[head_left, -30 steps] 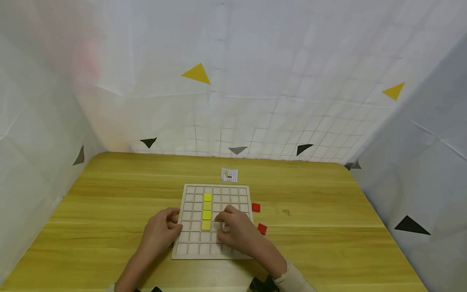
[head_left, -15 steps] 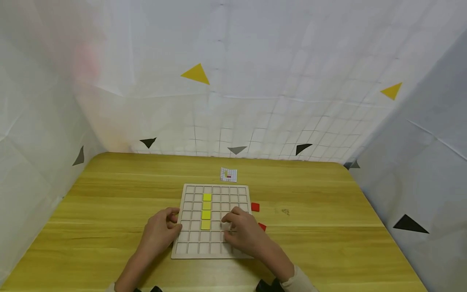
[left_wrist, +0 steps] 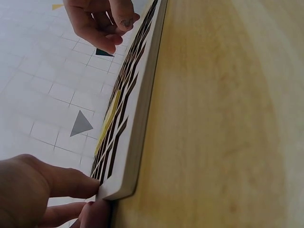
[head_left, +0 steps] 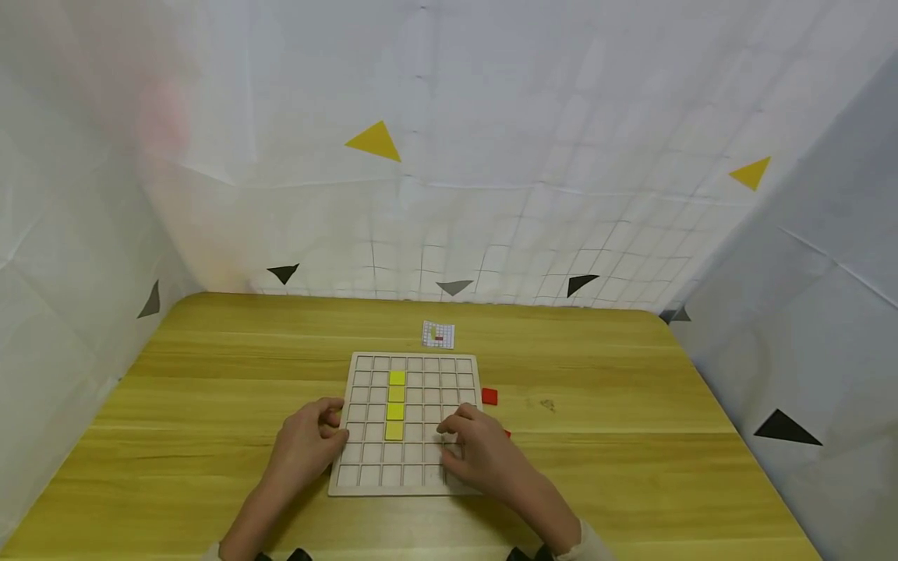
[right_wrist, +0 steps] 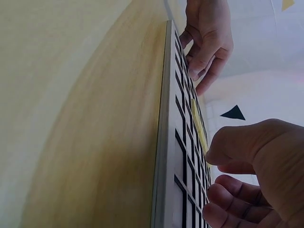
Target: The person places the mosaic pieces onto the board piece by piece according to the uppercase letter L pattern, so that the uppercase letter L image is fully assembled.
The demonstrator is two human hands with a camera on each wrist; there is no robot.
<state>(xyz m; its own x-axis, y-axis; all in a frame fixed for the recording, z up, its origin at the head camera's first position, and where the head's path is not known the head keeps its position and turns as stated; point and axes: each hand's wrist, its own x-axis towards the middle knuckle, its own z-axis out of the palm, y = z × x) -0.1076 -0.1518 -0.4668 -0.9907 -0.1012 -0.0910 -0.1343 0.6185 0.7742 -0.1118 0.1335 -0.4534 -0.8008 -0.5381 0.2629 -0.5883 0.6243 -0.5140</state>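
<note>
A pale wooden grid board (head_left: 404,491) lies on the table, with a column of yellow square tiles (head_left: 396,411) set in its cells. My left hand (head_left: 306,444) holds the board's left edge; in the left wrist view its fingertips (left_wrist: 88,185) meet the board's corner. Over the right part of the board hovers my right hand (head_left: 484,452), fingers loosely bent and nothing visible between them. To the board's right lies a red square tile (head_left: 489,396). Another red tile (head_left: 508,434) is mostly hidden behind the right hand.
A small printed card (head_left: 438,335) with a coloured grid pattern lies beyond the board. The wooden table (head_left: 596,483) is bounded by white sheeting (head_left: 491,117) at the back and sides.
My right hand has drawn back rightward across the board, away from the yellow tiles, covering more of the nearer red tile. My left hand has stayed at the board's edge.
</note>
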